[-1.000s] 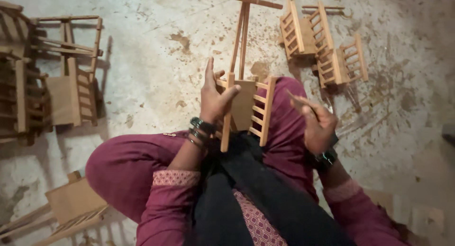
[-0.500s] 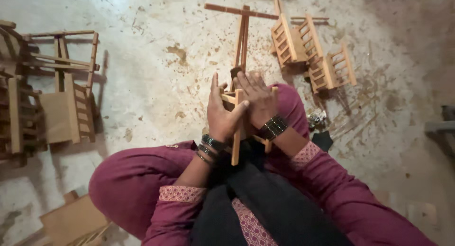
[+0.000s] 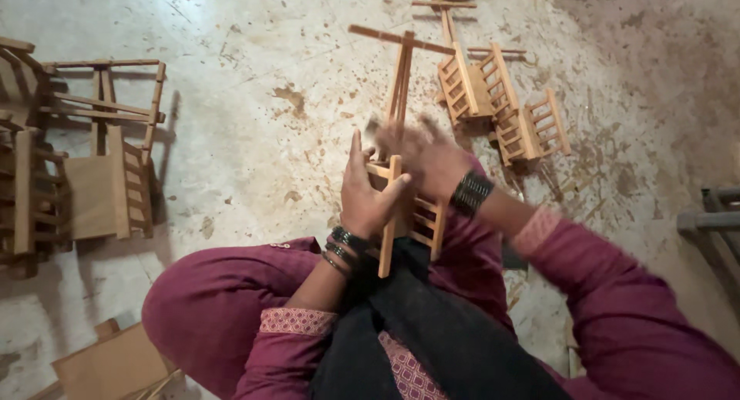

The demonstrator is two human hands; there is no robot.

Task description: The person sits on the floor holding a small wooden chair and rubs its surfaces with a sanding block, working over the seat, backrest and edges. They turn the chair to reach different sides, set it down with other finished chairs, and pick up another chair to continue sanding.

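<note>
I sit on a stained concrete floor in maroon clothes with a small wooden slatted frame (image 3: 420, 219) on my lap. My left hand (image 3: 368, 193) grips its upright post from the left, fingers pointing up. My right hand (image 3: 420, 155) is blurred with motion over the top of the frame, against the post's upper end; whether it holds anything is unclear. Dark bangles sit on both wrists. A long wooden T-shaped piece (image 3: 401, 68) rises from behind the frame across the floor.
Small wooden ladder-backed frames (image 3: 501, 99) lie at the upper right. Larger wooden chair-like frames (image 3: 92, 169) stand at the left. A flat wooden board (image 3: 112, 365) lies at the lower left. A grey metal bar (image 3: 709, 219) shows at the right edge.
My right hand came from the right side of the frame over to its top and is now moving fast there. The left hand kept its hold on the post.
</note>
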